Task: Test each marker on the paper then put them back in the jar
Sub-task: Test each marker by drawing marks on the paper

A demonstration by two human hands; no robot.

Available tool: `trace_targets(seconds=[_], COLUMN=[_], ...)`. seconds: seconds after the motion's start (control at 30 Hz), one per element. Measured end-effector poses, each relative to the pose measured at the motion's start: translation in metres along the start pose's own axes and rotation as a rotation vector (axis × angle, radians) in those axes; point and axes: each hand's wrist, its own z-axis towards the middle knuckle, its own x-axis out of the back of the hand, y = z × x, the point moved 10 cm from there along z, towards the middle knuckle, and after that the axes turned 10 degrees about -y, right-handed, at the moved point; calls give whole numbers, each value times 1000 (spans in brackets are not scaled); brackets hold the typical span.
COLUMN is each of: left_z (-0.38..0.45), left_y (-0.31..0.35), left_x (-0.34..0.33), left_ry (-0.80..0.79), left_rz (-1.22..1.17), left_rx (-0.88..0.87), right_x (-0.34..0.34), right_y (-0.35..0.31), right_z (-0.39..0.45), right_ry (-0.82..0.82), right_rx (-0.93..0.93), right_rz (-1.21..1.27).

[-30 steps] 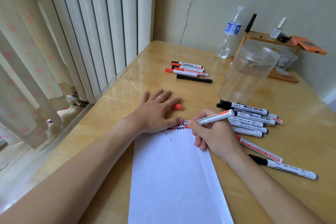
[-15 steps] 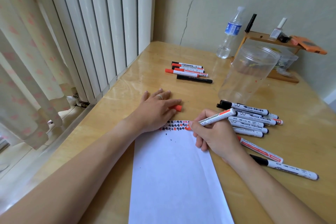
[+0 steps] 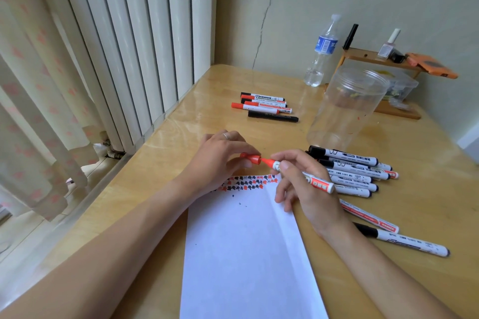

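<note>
Paper (image 3: 248, 248) flat on desk (image 3: 160, 153), red/blk test marks at far edge. R hand (image 3: 302, 184) grips red marker (image 3: 300, 175), tip twd red cap (image 3: 251, 158) pinched in L hand (image 3: 220, 160). Loose markers (image 3: 355, 171) right. Clear jar (image 3: 347, 109) beyond, upright.

An uncapped red marker (image 3: 305, 175) is held above white paper (image 3: 248, 246), its red cap (image 3: 251, 158) just off the tip; a clear empty jar (image 3: 347, 109) stands upright behind.

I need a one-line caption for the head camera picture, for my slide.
Left hand brings red cap to red marker held by right hand, above marked paper.
</note>
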Motion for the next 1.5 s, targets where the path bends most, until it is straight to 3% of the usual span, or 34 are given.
trace_targets(seconds=[0.43,0.7,0.8,0.97,1.2,1.5], left_z=[-2,-5,-5,-6,-7,-14], left_y=[21,27,26,15,9,15], left_x=[-8,0,-1,12,2,-3], left_ry=[-76,-40,-55,8,-140,-163], left_rz=[-124,-131,-115,-69,-58,-128], left_rx=[-202,-233,-230,-204,-216,-232], right_x=[-2,1,10,10,3,0], right_y=[-1,5,2,-5,-6,-3], right_z=[2,2,0,0,-2,-2], right_ry=[-26,-50,34,41,67,65], right_rx=[1,-17,20,56,35,27], right_rz=[27,256,157,106,-417,-437])
